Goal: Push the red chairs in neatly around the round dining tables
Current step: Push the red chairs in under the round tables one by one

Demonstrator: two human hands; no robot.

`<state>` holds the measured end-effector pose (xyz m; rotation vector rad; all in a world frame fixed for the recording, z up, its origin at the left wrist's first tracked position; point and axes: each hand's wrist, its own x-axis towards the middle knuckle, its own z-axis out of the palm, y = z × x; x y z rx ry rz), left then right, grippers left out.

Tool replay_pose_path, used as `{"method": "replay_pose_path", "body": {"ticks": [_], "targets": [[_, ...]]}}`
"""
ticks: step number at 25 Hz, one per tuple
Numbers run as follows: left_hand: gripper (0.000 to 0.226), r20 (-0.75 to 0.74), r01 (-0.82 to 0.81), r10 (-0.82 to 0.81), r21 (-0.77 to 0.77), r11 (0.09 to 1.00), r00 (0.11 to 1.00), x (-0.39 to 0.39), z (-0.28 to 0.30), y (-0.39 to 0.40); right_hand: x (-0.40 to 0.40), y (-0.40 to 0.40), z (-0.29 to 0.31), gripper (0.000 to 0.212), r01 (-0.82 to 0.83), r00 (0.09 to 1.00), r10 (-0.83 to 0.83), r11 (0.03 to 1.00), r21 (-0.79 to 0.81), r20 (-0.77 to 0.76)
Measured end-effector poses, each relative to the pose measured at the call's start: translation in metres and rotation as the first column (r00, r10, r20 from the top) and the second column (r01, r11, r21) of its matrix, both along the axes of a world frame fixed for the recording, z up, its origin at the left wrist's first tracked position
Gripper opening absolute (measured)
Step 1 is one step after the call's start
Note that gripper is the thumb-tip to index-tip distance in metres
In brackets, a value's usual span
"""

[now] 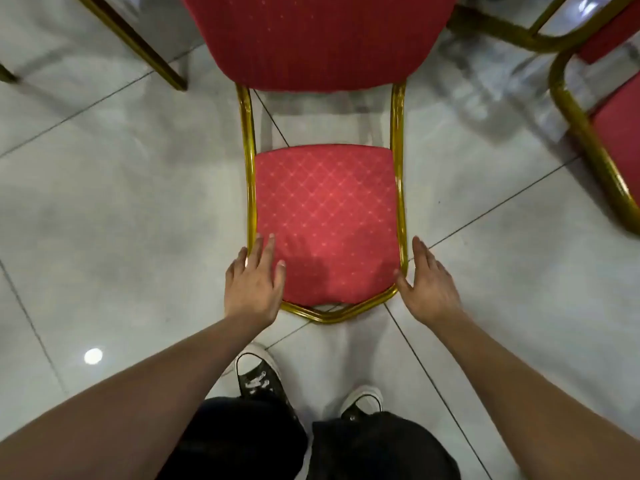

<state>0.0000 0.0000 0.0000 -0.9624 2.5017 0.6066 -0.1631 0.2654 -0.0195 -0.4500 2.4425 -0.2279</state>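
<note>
Both hands lie flat-fingered on the red chair point(325, 216): left hand point(254, 284) on the backrest's corner, right hand point(429, 282) against its gold frame point(401, 202).

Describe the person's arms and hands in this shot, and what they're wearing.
Both forearms are bare, with no sleeves in view. The left hand and right hand wear no gloves, and no rings, watch or bracelets show. Lower down are dark trousers and black sneakers with white toe caps.

Red chair's seat point(318, 36) cut off above.
</note>
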Motion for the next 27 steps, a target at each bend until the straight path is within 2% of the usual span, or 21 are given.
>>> {"method": "replay_pose_path", "body": {"ticks": [3, 5, 7, 10, 13, 15, 17, 19, 23, 27], "targets": [[0.065, 0.11, -0.115, 0.126, -0.094, 0.989, 0.986, -0.002, -0.047, -0.014, -0.008, -0.007, -0.044, 0.08, 0.073, 0.997, -0.073, 0.997, -0.035, 0.002], [0.069, 0.181, -0.131, 0.144, -0.082, 0.988, 0.973, -0.004, -0.075, -0.023, -0.011, -0.015, -0.073, 0.082, 0.069, 0.997, -0.069, 0.998, 0.015, 0.019], [0.073, 0.216, -0.113, 0.118, -0.033, 0.993, 0.969, -0.016, -0.092, -0.031, -0.018, -0.023, -0.089, 0.084, 0.079, 0.997, -0.08, 0.992, 0.101, 0.008], [0.072, 0.27, -0.136, 0.113, 0.071, 0.988, 0.956, -0.019, -0.111, -0.042, -0.014, -0.025, -0.106, 0.092, 0.031, 0.996, -0.045, 0.984, 0.173, 0.078], [0.069, 0.194, -0.177, 0.135, 0.221, 0.959, 0.972, -0.01, -0.119, -0.049, -0.009, -0.019, -0.117, 0.097, 0.168, 0.969, -0.175, 0.984, 0.056, 0.173], [0.07, 0.148, -0.279, 0.243, 0.337, 0.899, 0.959, -0.009, -0.119, -0.047, -0.007, -0.017, -0.12, 0.1, 0.258, 0.944, -0.243, 0.965, -0.039, 0.226], [0.069, 0.131, -0.364, 0.34, 0.373, 0.853, 0.931, -0.012, -0.12, -0.044, -0.008, -0.015, -0.122, 0.1, 0.327, 0.921, -0.296, 0.941, -0.087, 0.254], [0.069, 0.125, -0.381, 0.362, 0.399, 0.834, 0.924, -0.013, -0.12, -0.042, -0.011, -0.011, -0.119, 0.096, 0.344, 0.913, -0.306, 0.933, -0.106, 0.272], [0.067, 0.128, -0.372, 0.35, 0.366, 0.853, 0.928, -0.005, -0.095, -0.034, -0.01, 0.002, -0.093, 0.091, 0.301, 0.936, -0.277, 0.95, -0.088, 0.217], [0.061, 0.142, -0.296, 0.267, 0.251, 0.922, 0.953, 0.011, -0.033, -0.027, 0.008, 0.005, -0.035, 0.09, 0.248, 0.958, -0.235, 0.966, -0.066, 0.164]]}}
